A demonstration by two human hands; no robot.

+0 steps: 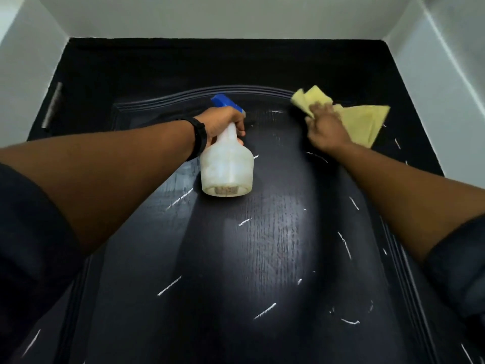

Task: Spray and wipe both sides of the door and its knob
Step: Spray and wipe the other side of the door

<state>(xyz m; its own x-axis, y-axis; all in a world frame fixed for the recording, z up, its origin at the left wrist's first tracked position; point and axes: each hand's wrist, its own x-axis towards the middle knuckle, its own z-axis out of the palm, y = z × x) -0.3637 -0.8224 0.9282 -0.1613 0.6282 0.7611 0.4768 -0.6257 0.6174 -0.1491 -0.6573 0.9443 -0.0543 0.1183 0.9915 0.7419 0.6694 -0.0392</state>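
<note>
Two hands worked the dark door (262,245): the left hand (223,124) gripped the spray bottle (227,166) by its neck, nozzle aimed ahead, while the right hand (325,130) pressed a yellow cloth (364,122) flat beneath its spread fingers, wiping.
</note>
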